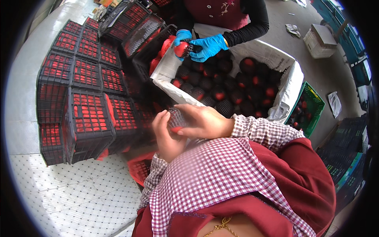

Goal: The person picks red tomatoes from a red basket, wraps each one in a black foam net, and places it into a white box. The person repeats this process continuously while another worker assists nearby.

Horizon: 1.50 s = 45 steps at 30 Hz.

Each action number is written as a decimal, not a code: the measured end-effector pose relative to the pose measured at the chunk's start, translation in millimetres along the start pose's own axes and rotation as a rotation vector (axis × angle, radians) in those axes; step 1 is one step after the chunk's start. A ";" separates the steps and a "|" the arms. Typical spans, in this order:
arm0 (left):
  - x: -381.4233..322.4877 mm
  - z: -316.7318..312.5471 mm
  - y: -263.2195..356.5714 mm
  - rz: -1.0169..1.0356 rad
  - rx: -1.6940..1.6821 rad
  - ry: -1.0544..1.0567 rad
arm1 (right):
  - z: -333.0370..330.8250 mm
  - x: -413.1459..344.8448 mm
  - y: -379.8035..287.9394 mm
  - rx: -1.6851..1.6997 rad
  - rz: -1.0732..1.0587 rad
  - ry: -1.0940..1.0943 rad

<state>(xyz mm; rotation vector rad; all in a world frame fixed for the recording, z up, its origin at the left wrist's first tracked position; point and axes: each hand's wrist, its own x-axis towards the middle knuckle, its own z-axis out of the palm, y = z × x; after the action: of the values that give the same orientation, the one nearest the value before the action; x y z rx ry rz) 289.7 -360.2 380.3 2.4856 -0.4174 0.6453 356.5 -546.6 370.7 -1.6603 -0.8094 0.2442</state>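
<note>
Between my two bare hands is a round red fruit (176, 118) partly covered by a dark mesh foam net. The fingers of my left hand (165, 133) wrap its left side. From the right, my right hand (204, 120) lies over it, its thumb near a bare red patch at the bottom. Just beyond my hands stands a large bin (291, 86) lined with white sheeting. In it lie many red fruits in black nets (225, 108), some with red skin showing.
Across the bin, a co-worker's blue-gloved hands (208, 49) hold another netted red fruit (182, 49). Stacked black plastic crates (88, 117) with red contents rise at the left. A green crate (315, 109) stands right of the bin; a white crate (318, 44) sits farther back.
</note>
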 end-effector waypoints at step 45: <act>-63.0 -16.8 -46.7 -0.656 -0.533 -0.166 | -138.5 0.8 209.1 -0.314 0.684 0.216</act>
<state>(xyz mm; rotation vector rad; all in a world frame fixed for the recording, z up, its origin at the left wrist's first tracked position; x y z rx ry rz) 250.1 -303.0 340.4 1.9846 0.1638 0.0441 513.7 -663.5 214.0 -2.1813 -0.0919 0.4154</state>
